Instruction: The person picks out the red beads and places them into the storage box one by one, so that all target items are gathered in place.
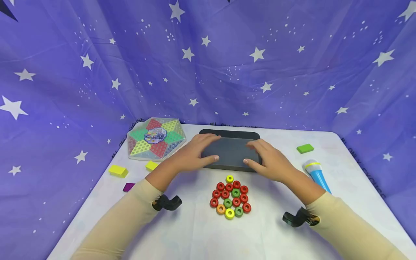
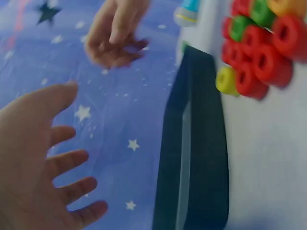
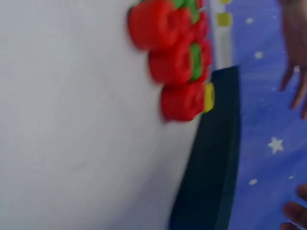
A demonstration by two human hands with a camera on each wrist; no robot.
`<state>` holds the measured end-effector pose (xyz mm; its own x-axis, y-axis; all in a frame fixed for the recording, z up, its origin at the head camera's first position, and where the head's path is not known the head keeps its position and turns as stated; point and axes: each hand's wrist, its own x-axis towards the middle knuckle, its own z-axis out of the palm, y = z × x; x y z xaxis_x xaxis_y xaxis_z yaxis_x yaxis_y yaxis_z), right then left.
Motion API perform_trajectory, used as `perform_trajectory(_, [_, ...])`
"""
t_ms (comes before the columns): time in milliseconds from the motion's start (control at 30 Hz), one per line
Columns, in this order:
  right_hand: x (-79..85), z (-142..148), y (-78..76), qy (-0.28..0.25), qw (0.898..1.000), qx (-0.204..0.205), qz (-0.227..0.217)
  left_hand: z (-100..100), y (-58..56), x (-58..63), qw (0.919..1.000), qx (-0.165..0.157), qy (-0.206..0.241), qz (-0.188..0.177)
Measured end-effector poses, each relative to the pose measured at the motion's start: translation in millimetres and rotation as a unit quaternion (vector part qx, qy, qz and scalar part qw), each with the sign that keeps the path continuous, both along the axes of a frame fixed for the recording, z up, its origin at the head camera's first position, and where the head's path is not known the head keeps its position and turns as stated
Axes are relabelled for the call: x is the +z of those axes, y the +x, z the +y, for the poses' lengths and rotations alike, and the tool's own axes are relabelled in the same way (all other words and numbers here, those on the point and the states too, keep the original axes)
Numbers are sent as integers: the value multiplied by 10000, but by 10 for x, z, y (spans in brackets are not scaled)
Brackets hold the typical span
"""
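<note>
My left hand (image 1: pixel 198 153) hovers by the left side of a dark grey rectangular tray (image 1: pixel 229 153), thumb and fingers spread apart. On the opposite side, my right hand (image 1: pixel 271 160) has its fingers loosely bent, with nothing held between them. Both hands look raised above the tray in the left wrist view, where the left hand (image 2: pixel 43 153) is apart from the tray's wall (image 2: pixel 204 143). Between the forearms, a cluster of ring-shaped beads (image 1: pixel 236 202) lies in front of the tray; most are red, with some green, yellow and orange. The right wrist view is blurred.
A star-patterned board game (image 1: pixel 159 148) sits at the back left. Yellow blocks (image 1: pixel 118 171) and a purple piece (image 1: pixel 128 187) lie near it. On the right are a green block (image 1: pixel 305 148) and a blue toy microphone (image 1: pixel 318 177). A starry purple curtain (image 1: pixel 224 72) hangs behind the white table.
</note>
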<state>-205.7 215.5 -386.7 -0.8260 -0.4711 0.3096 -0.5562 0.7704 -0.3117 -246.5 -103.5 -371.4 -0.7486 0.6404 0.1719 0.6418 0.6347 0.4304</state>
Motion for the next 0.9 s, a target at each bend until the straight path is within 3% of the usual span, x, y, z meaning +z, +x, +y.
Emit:
perform_trajectory(33, [19, -1, 21, -245, 9996, -19, -143, -17, -35, -8, 9987, 97, 444, -217])
perform_trajectory(100, [42, 2, 63, -703, 9963, 6, -499, -59, -107, -46, 9887, 444, 1273, -651])
perform_trajectory(200, [30, 15, 123, -1161, 9879, 71, -1026, -130, -222, -155, 9631, 1184, 2147, -1107])
perform_trajectory(367, [-124, 42, 215, -1339, 9741, 383, -1780, -243, -388, -421, 9152, 2255, 2860, -1727])
perform_trajectory(467, [-276, 64, 266, -1163, 9698, 613, -2054, -282, -449, -591, 8882, 2599, 3187, -2050])
perform_trajectory(533, [-380, 78, 295, -1055, 9687, 718, -2129, -293, -469, -693, 8762, 2701, 3332, -2200])
perform_trajectory(667, [-526, 60, 327, -986, 9674, 873, -2163, -290, -476, -845, 8709, 2636, 3486, -2248])
perform_trajectory(900, [-628, -24, 348, -893, 9712, 1060, -1939, -295, -457, -982, 8854, 2129, 3509, -2181])
